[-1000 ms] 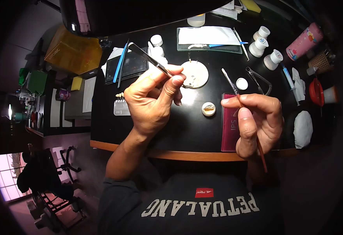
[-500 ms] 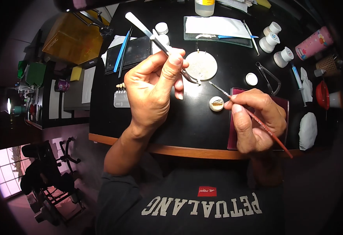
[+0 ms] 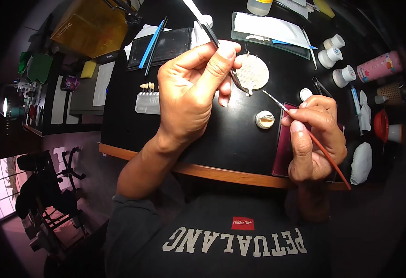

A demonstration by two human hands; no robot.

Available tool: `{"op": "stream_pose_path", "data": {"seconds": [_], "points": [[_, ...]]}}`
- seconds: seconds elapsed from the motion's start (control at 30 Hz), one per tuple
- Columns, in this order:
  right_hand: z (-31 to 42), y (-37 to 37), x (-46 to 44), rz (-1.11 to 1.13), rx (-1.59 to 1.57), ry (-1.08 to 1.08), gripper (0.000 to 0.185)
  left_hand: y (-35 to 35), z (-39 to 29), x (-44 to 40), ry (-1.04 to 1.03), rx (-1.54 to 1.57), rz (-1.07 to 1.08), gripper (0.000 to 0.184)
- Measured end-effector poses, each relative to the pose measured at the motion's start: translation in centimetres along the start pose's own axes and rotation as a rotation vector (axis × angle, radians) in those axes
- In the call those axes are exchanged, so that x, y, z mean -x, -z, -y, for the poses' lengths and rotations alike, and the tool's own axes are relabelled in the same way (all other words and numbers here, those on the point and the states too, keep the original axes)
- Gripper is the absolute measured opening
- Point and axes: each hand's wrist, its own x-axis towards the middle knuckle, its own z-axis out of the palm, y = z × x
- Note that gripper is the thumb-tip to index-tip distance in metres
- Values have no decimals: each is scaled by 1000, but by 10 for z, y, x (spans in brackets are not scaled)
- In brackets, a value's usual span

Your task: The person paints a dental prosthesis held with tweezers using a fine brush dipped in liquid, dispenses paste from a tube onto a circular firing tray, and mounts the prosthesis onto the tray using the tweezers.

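While the left hand [image 3: 184,92] grips tweezers [image 3: 239,83], the small white piece [image 3: 249,92] sits at their lower tip, upper centre of the frame. The right hand [image 3: 324,132] pinches a brush [image 3: 326,154] slanting up-left, its tip nearer the piece, beside but apart. The piece's long axis is too small to tell; the top edge crops the tweezers' far end.

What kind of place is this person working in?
Probably a dental lab: tooth-shaped samples stand in a clear holder on the bench, the left hand grips a tweezer-like tool with a small pale piece at its tip, and the right hand holds a fine brush.
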Motion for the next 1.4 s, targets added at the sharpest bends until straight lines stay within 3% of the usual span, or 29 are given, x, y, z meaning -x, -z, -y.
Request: {"op": "stream_pose_path", "data": {"seconds": [0.17, 0.27, 0.43, 0.57, 0.83, 1.03, 1.4], "points": [[0, -1, -1, -2, 26, 7, 12, -4, -2, 10, -227, -379, 50, 28], [1, 1, -2, -9, 28, -5, 12, -2, 3, 12, -518, -576, 126, 21], [6, 4, 0, -62, 38, 1, 14, -4, 8, 22, -750, -647, 147, 15], [6, 2, 1, -135, 61, 124, 17, -1, 9, 24, -894, -674, 144, 16], [8, 1, 4, -61, 82, 154, 23, 4, 13, 25, -872, -584, 92, 20], [7, -1, 2, -85, 64, 148, 21, -6, 11, 26, -647, -253, 51, 23], [7, -2, 0, -74, 58, 134, 17, -4, 10, 24, -610, -275, 55, 29]]}}
